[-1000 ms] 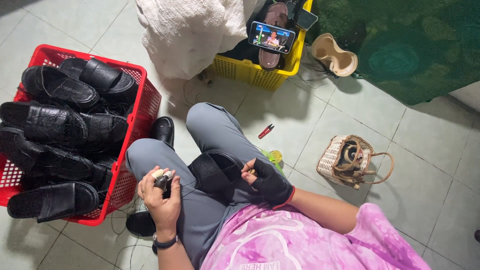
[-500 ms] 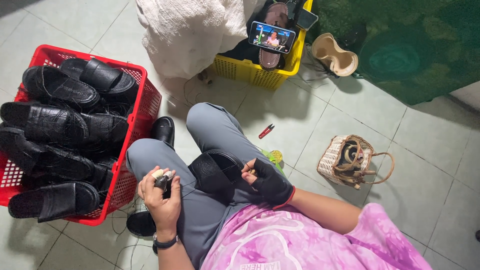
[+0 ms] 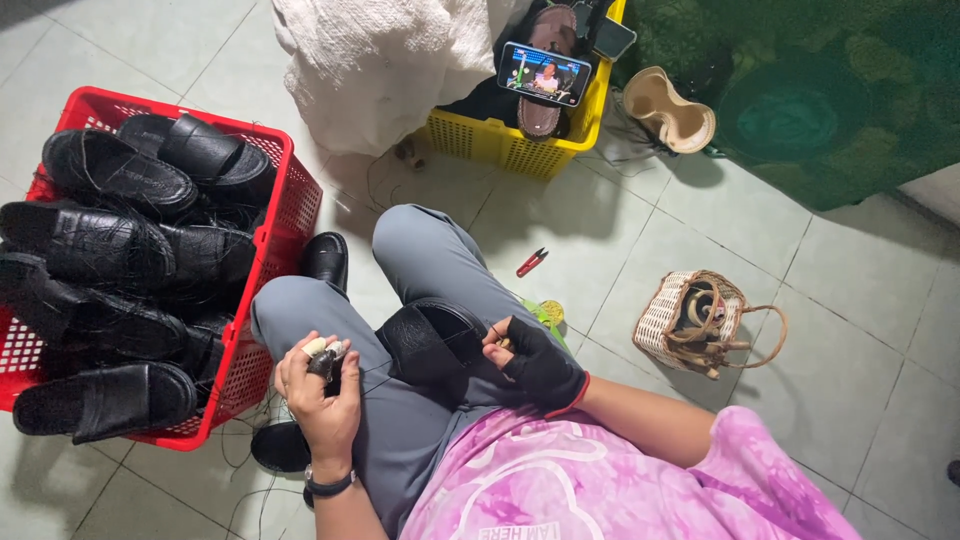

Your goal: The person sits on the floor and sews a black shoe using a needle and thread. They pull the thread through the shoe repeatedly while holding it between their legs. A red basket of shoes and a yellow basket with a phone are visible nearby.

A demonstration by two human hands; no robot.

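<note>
Black leather sandal [image 3: 432, 340] lies across my lap on the grey trousers [image 3: 420, 270], between my two hands. My right hand [image 3: 540, 362], in a black fingerless glove with a red cuff, presses against the sandal's right edge, fingers curled and pinching at the strap there; whether they grip a needle I cannot tell. My left hand [image 3: 322, 390] sits just left of the sandal, fingers clenched around a small dark tool [image 3: 326, 360], a thin thread running from it toward the sandal. A watch band circles that wrist. Beside my left knee stands a red plastic crate [image 3: 285, 235] heaped with more black sandals. On the tiled floor [image 3: 850, 330] near my right knee lie small red snips [image 3: 531, 262], and farther right a little woven basket [image 3: 695, 325]. Ahead, a yellow crate [image 3: 500, 145] holds a brown sandal and props up a phone [image 3: 544, 73] with its screen lit, next to a white sack [image 3: 385, 60].
</note>
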